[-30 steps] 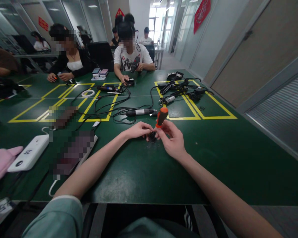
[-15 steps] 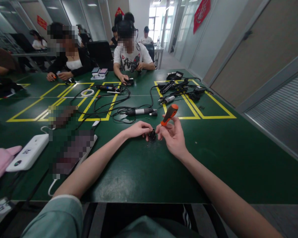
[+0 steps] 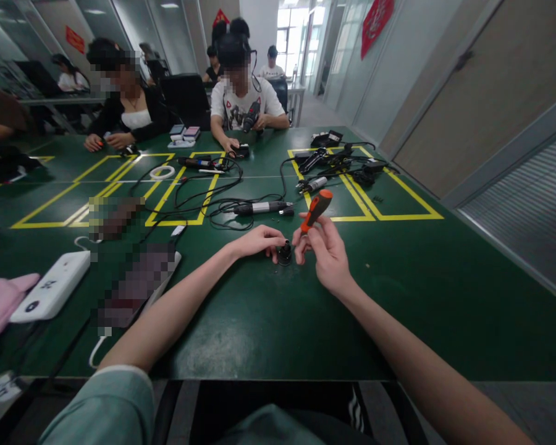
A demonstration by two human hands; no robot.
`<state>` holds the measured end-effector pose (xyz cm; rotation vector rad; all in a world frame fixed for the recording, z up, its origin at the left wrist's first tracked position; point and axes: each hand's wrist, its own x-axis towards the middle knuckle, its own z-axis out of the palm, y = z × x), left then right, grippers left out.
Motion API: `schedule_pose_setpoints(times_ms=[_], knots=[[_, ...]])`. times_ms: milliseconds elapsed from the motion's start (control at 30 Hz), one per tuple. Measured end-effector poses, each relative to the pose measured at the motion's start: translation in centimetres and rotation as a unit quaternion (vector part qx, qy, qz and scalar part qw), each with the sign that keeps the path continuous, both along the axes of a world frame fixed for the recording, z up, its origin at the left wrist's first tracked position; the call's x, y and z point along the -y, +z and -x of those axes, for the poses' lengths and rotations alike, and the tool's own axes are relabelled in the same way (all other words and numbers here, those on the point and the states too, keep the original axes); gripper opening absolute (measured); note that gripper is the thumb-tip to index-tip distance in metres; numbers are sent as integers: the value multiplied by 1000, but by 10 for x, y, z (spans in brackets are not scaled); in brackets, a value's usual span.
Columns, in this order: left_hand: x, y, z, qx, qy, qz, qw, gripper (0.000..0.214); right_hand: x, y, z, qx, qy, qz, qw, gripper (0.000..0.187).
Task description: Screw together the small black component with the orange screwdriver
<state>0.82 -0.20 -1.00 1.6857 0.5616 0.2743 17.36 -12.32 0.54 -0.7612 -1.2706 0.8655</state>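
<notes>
My left hand (image 3: 258, 240) pinches a small black round part (image 3: 285, 252) that stands on the green table (image 3: 269, 321). My right hand (image 3: 327, 253) is closed around an orange-handled screwdriver (image 3: 317, 209), which tilts up and to the right. Its tip points down toward the black part, and the fingers hide the shaft. Both hands meet in the middle of the table, just in front of me.
A black and silver electric screwdriver (image 3: 262, 208) with tangled cables lies just beyond my hands. A white power bank (image 3: 50, 293) and a pink cloth (image 3: 0, 303) sit at the left. More tools (image 3: 333, 162) lie at the far right inside yellow lines. Other people sit across the table.
The screwdriver stood nearly upright over the black part one second ago; it now tilts to the right and its handle sits farther right. My left hand has kept its hold.
</notes>
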Motion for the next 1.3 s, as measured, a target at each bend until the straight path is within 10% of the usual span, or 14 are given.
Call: schedule_pose_setpoints(times_ms=[1300], knots=[[2, 4, -1, -10, -10, -26, 1000, 33, 1, 4, 0, 49, -3, 10, 999, 35]])
